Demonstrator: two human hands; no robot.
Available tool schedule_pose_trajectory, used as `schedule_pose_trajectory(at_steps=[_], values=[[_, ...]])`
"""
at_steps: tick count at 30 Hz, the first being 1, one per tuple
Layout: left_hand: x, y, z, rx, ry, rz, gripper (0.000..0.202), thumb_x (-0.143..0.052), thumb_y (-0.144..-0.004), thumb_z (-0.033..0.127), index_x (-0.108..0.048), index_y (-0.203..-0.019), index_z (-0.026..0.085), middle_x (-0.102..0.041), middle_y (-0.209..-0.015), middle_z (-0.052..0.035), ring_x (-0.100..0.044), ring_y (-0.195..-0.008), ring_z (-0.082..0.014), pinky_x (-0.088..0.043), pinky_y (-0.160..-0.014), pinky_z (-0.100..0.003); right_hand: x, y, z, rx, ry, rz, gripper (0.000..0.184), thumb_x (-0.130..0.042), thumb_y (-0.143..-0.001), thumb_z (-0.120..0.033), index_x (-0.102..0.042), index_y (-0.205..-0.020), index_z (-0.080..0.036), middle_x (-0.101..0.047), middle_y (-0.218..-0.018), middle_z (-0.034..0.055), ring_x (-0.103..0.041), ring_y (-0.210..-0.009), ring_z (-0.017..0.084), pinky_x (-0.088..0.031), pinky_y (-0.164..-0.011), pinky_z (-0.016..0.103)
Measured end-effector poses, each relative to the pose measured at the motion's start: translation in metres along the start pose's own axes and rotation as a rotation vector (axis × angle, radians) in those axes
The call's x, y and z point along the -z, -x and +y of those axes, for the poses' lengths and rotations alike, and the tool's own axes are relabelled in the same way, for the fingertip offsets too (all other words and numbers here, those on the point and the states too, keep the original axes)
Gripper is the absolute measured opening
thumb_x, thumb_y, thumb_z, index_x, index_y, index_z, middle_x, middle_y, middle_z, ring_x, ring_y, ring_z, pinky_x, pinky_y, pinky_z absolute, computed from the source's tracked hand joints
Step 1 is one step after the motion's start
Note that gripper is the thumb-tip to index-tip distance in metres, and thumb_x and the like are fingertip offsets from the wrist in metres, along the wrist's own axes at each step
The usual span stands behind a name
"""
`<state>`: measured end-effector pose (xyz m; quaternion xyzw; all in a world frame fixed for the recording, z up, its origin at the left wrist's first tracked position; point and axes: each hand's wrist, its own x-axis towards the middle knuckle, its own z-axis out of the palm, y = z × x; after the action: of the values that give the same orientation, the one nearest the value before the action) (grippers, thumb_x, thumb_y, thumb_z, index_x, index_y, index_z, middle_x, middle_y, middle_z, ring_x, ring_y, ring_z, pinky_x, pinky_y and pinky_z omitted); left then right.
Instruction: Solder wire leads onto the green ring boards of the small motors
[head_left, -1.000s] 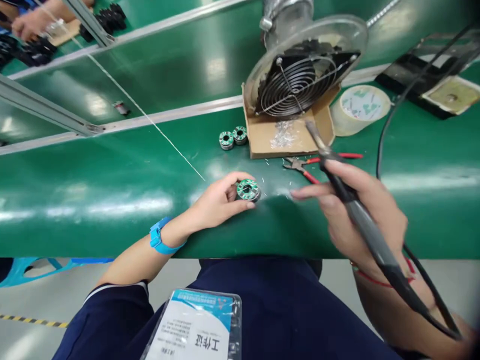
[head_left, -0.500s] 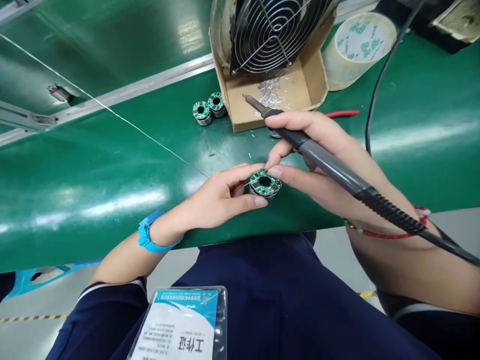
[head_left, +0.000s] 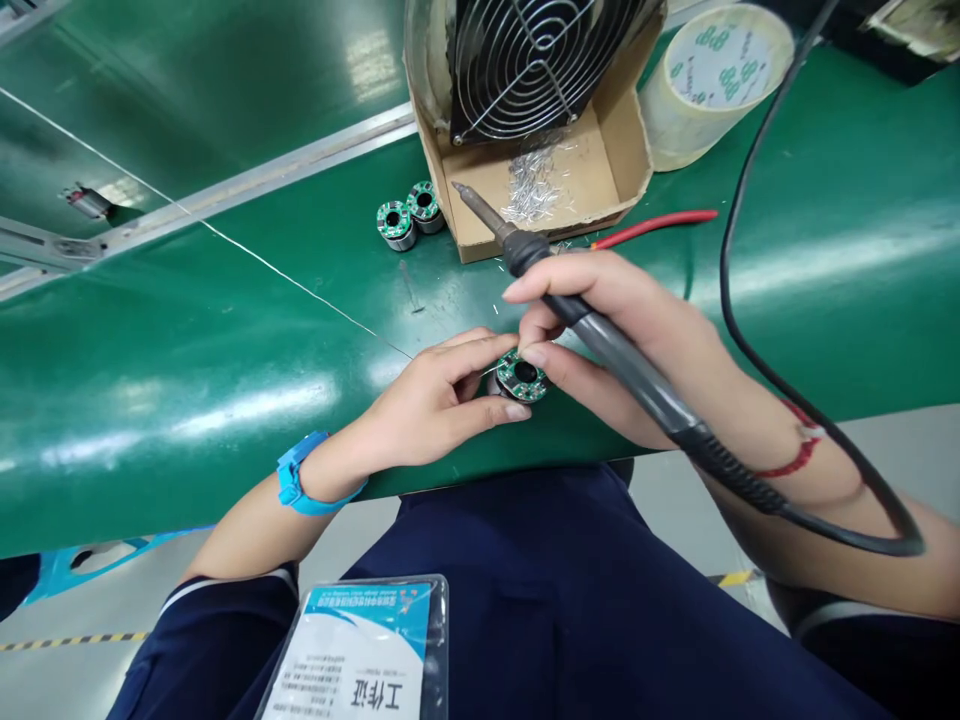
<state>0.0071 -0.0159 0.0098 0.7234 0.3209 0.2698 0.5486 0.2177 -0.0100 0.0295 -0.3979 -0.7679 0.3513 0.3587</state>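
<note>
My left hand (head_left: 439,400) pinches a small round part with a green circuit board (head_left: 520,377) on top, near the front edge of the green bench (head_left: 187,380). My right hand (head_left: 622,340) holds a soldering iron (head_left: 600,335) between its fingers, tip pointing up and left, away from the part. The thumb and a fingertip of that hand also touch the right side of the round part. A black cord (head_left: 757,340) runs from the iron's handle up to the right.
Two more round parts (head_left: 409,215) sit beside a cardboard tray (head_left: 600,185) holding metal clippings and a wire-guarded fan (head_left: 532,60). A tape roll (head_left: 712,85) stands at the back right. Red-handled pliers (head_left: 652,225) lie behind my right hand. A thin wire (head_left: 225,240) crosses the bench.
My right hand came in from the right with the iron and now touches the round part that my left hand holds. The view dropped closer to the bench.
</note>
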Motion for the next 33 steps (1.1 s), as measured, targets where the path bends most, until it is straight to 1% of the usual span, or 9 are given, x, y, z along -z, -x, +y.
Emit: schedule_pose_trajectory(at_steps=[3,8,12,16,19,22,24,29,33], values=[[0.000,-0.002,-0.006,-0.020,-0.038,0.020,0.035,-0.076,-0.089,0.032,-0.069,-0.122,0.022,-0.051,-0.082,0.0037,-0.042,-0.060,-0.0050,-0.038,-0.055,-0.019,-0.004,0.002,0.004,-0.005,-0.013,0.049,0.024,-0.061,-0.089,-0.022,-0.063,-0.112,-0.028,-0.068,-0.082,-0.0020,-0.067,-0.079,0.015,-0.060,-0.083,0.036],[0.000,-0.007,-0.008,-0.008,-0.193,0.102,0.040,-0.076,-0.089,0.031,-0.061,-0.125,0.023,-0.064,-0.095,0.0012,-0.046,-0.060,-0.0055,-0.041,-0.055,-0.019,-0.013,0.010,0.009,-0.016,-0.094,0.292,0.044,-0.067,-0.088,-0.020,-0.055,-0.129,-0.029,-0.069,-0.092,-0.0018,-0.070,-0.086,0.014,-0.060,-0.092,0.038],[-0.002,-0.011,-0.010,-0.104,-0.543,0.206,0.032,-0.072,-0.091,0.030,-0.058,-0.117,0.020,-0.066,-0.103,-0.0032,-0.063,-0.091,-0.0157,-0.050,-0.073,-0.025,-0.020,0.017,0.008,-0.060,-0.063,0.267,0.041,-0.066,-0.089,-0.018,-0.057,-0.128,-0.029,-0.070,-0.090,-0.0020,-0.070,-0.085,0.013,-0.060,-0.090,0.032],[-0.008,-0.017,-0.021,-0.218,-0.946,0.355,0.022,-0.059,-0.096,0.028,-0.055,-0.116,0.021,-0.061,-0.104,-0.0046,-0.063,-0.082,-0.0155,-0.041,-0.057,-0.025,-0.030,0.021,0.006,-0.180,-0.077,0.237,0.044,-0.069,-0.087,-0.023,-0.058,-0.129,-0.030,-0.070,-0.111,0.0011,-0.070,-0.094,0.013,-0.061,-0.084,0.028],[-0.014,-0.019,-0.030,-0.279,-1.072,0.473,0.021,-0.055,-0.095,0.023,-0.052,-0.115,0.023,-0.058,-0.102,-0.0037,-0.058,-0.073,-0.0136,-0.030,-0.050,-0.025,-0.039,0.019,0.008,-0.273,-0.135,0.296,0.046,-0.069,-0.087,-0.024,-0.055,-0.130,-0.031,-0.069,-0.105,-0.0002,-0.068,-0.085,0.012,-0.059,-0.074,0.027],[-0.015,-0.020,-0.035,-0.163,-0.916,0.426,0.028,-0.057,-0.091,0.019,-0.050,-0.118,0.023,-0.057,-0.108,-0.0050,-0.060,-0.084,-0.0150,-0.037,-0.056,-0.025,-0.043,0.013,0.016,-0.215,-0.045,0.313,0.046,-0.066,-0.087,-0.023,-0.053,-0.131,-0.029,-0.069,-0.100,0.0002,-0.063,-0.079,0.013,-0.055,-0.071,0.029],[-0.010,-0.020,-0.039,-0.039,-0.636,0.350,0.037,-0.059,-0.086,0.017,-0.047,-0.121,0.021,-0.055,-0.108,-0.0057,-0.060,-0.088,-0.0147,-0.046,-0.066,-0.026,-0.041,0.007,0.023,-0.140,0.218,0.236,0.040,-0.062,-0.088,-0.023,-0.056,-0.128,-0.027,-0.070,-0.101,0.0027,-0.062,-0.083,0.017,-0.053,-0.076,0.035],[0.009,-0.023,-0.053,0.155,0.060,0.335,0.030,-0.051,-0.078,0.011,-0.046,-0.106,0.020,-0.051,-0.088,0.0009,-0.049,-0.061,-0.0073,-0.042,-0.054,-0.022,-0.030,-0.001,0.034,0.064,0.824,-0.033,0.033,-0.051,-0.096,-0.024,-0.065,-0.125,-0.021,-0.068,-0.076,0.0050,-0.058,-0.080,0.023,-0.043,-0.075,0.038],[0.010,-0.024,-0.053,0.135,0.049,0.360,0.012,-0.048,-0.084,0.010,-0.050,-0.091,0.020,-0.049,-0.075,0.0028,-0.048,-0.062,-0.0088,-0.041,-0.055,-0.023,-0.018,0.003,0.032,0.152,0.794,0.000,0.034,-0.053,-0.097,-0.031,-0.067,-0.126,-0.021,-0.072,-0.076,0.0042,-0.061,-0.074,0.020,-0.042,-0.071,0.035]])
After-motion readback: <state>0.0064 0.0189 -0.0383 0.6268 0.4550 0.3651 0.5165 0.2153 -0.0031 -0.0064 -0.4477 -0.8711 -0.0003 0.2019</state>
